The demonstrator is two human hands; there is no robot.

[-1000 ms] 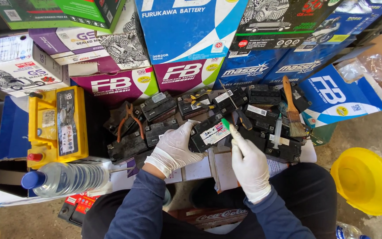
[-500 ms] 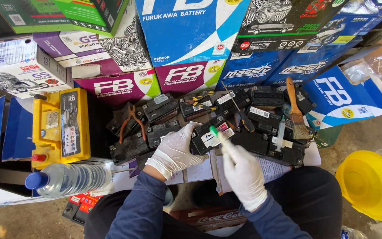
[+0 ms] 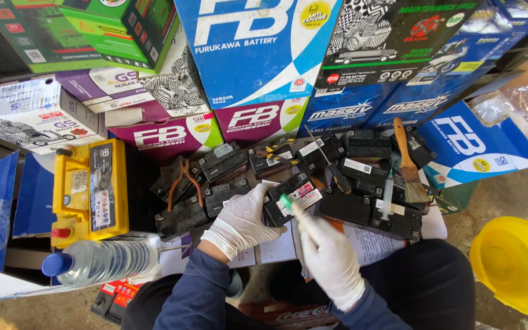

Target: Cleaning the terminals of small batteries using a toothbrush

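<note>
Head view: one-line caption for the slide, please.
Gloved left hand steadies a small black battery; right hand points a green-tipped tool at it.

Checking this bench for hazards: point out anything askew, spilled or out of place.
No spill shows. The clear water bottle lies on its side at the bench edge by the yellow battery. A syringe and a paintbrush rest loose atop the small black batteries, which sit jumbled at mixed angles.

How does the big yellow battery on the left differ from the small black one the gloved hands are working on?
The yellow battery is larger and bright yellow; the black battery is small and dark. The yellow one sits alone and untouched; the black one is held by the left hand among other black ones, the right hand pointing a green-tipped tool at it. Both carry labels.
</note>
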